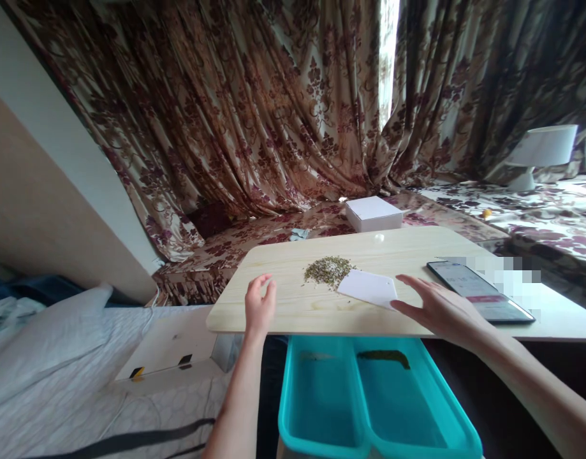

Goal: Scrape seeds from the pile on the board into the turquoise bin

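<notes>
A heap of small green and whitish grains (328,270) lies on the pale wooden table (283,309). Against its right side rests a flat white scraper-like plate (368,288). My right hand (433,308) is at the plate's right edge, thumb and fingers apart; whether the fingertips touch it I cannot tell. To the left of the heap my left hand (261,303) is raised by the table's front edge, its fingers loosely curved, a gap showing by the thumb. Below the table edge stands a turquoise two-part bin (362,408), with green grains (386,358) in its right compartment and a thin whitish patch in the left.
A phone (479,292) lies on the table's right side. Behind the table is a white box (373,213) on a patterned cover, before curtains (273,115). A lamp (544,150) stands far right. At left are a bed pillow (48,338) and a white case (173,347).
</notes>
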`<state>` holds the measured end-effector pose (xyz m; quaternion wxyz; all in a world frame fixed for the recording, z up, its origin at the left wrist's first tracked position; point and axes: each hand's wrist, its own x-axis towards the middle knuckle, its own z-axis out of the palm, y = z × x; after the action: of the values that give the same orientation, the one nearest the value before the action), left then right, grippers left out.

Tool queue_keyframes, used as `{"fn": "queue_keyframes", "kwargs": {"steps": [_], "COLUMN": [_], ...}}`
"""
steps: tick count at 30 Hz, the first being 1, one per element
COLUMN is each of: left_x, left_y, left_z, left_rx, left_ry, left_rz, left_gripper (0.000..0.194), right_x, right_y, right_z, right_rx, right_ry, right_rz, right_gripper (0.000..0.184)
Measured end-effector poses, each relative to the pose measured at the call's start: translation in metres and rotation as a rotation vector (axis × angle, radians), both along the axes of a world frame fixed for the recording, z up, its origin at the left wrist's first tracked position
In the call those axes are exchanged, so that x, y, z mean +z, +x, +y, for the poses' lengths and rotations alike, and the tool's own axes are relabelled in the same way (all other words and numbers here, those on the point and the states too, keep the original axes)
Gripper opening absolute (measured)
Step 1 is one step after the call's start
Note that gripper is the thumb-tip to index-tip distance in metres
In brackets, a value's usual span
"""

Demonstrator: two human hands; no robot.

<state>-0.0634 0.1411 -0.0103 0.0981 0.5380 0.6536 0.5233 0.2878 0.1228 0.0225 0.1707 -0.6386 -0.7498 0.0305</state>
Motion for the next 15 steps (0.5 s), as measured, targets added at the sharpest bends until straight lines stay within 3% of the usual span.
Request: {"fn": "queue_keyframes", "kwargs": {"steps": [3, 6, 11, 15], "left_x": [0.005, -0.007, -0.036, -0.042], "left_y": [-0.005, -0.015, -0.026, -0.022], "left_z": [0.06, 0.088, 0.085, 0.081], "left_rx": [0.05, 0.082, 0.075, 0.051], "left_ry": [-0.066, -0.165, -0.303, -0.337], "left_rz": [0.124, 0.274, 0.513, 0.648], "left_gripper": [0.027, 0.027, 0.027, 0.027], "right_x": [-0.001, -0.008, -0.01, -0.006], "right_y": [-0.02, -0.026, -0.022, -0.022], "right_z": [0.036, 0.051, 0.052, 0.06], "right_rx": [-0.027, -0.021, -0.03, -0.012], "right_ry": [-0.073, -0.13, -0.152, -0.164], "right_rz": [-0.133, -0.188, -0.2, -0.204], "right_gripper": [0.062, 0.056, 0.049, 0.053]}}
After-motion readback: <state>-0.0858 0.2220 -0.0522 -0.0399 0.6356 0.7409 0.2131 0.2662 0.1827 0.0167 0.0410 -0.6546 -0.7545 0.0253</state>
